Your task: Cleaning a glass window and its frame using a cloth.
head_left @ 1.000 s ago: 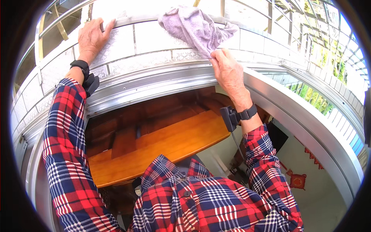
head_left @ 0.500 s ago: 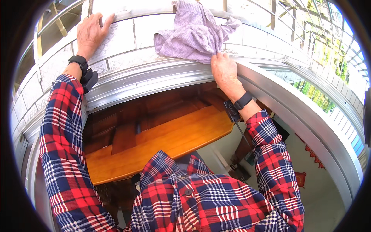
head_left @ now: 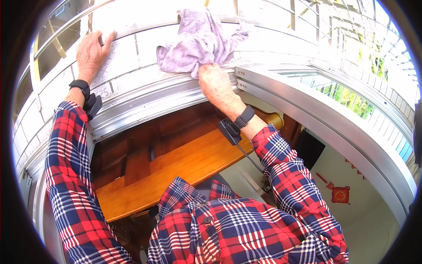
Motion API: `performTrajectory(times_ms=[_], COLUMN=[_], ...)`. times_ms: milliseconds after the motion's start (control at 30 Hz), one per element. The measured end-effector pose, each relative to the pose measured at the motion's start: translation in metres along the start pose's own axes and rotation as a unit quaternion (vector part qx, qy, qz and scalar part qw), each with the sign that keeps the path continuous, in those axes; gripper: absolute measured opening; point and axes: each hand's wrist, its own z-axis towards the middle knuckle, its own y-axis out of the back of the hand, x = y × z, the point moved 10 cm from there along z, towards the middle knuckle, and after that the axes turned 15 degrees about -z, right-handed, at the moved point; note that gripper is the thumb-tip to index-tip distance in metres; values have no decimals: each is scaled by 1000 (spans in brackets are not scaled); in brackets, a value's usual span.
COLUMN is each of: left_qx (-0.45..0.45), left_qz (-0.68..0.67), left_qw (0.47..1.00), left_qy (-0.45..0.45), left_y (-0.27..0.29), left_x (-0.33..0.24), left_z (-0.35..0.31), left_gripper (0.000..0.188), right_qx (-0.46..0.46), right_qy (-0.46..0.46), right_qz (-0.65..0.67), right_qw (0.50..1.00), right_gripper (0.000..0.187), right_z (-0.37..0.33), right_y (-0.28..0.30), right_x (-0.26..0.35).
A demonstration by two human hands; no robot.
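A crumpled light purple towel [head_left: 193, 42] lies over the white tiled sill [head_left: 151, 44], its upper end reaching the metal bar beyond. My right hand [head_left: 216, 83] grips the towel's lower edge, fingers closed on it, just above the aluminium window track [head_left: 145, 103]. My left hand [head_left: 91, 53] rests on the tiles farther left, empty, with the thumb and forefinger apart. Its fingertips come close to the far edge of the sill. What part of the towel lies inside my right fist is hidden.
An aluminium sliding window frame [head_left: 307, 105] curves along the right, its end close to my right hand. Metal bars [head_left: 61, 26] stand beyond the sill. Below the track is a varnished wooden surface [head_left: 176, 169]. A red ornament [head_left: 340, 194] shows at lower right.
My right hand has moved left along the track, pulling the towel's lower edge with it. My left hand stays on the tiles; the whole view has shifted slightly.
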Motion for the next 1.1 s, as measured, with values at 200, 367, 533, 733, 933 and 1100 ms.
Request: performTrajectory(times_ms=[200,367,533,733,933,1100], left_qx=[18,21,-16,-24,15,16], left_qz=[7,4,-15,-32,18,4], left_qw=[1000,999,1000,999,999,999], left_qy=[22,43,-4,0,37,37], left_y=[-3,-3,4,5,-3,-1], left_x=[-2,7,-8,-8,-2,3], left_z=[2,2,5,5,5,7], left_gripper=[44,49,44,45,45,46], right_qx=[1,-66,-127,-151,-101,130], right_qy=[-293,-250,74,67,53,-1], right_qz=[720,595,274,162,100,-121], right_qw=[629,761,951,973,988,984], right_gripper=[26,23,11,5,8,11], right_z=[49,56,16,9,-5,-14], right_y=[6,40,76,54,36,-15], right_x=[-45,-97,6,45,5,-79])
